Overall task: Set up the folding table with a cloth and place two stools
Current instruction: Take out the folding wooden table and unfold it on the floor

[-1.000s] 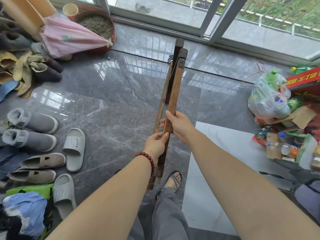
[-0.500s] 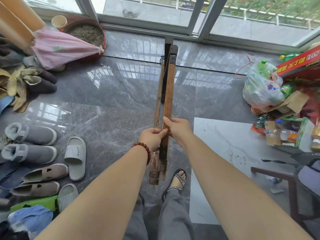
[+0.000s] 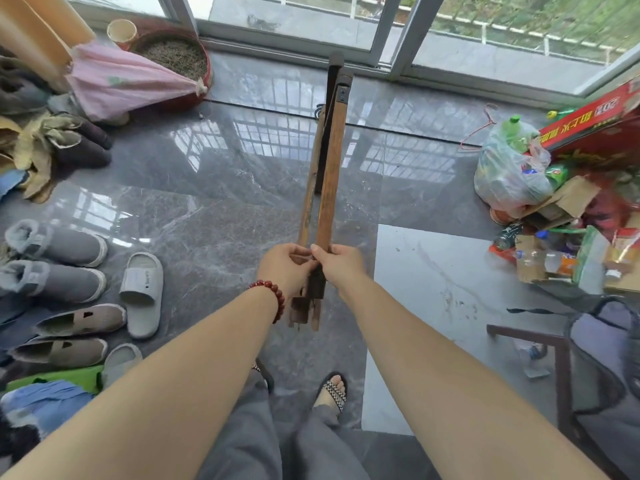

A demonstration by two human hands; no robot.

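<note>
The folded wooden table frame (image 3: 327, 188) stands edge-on over the grey marble floor (image 3: 207, 209), between the row of slippers (image 3: 142, 292) and the rubbish bag (image 3: 509, 171). Both hands are closed on its near end — the left hand (image 3: 284, 268) on the left slat, the right hand (image 3: 341, 264) on the right one. To open it well, she should probably pull the two slats apart evenly, keeping fingers off the hinge. Compared with a second ago, the hands sit side by side rather than staggered — and a dark chair (image 3: 561, 368) has come into view.
</note>
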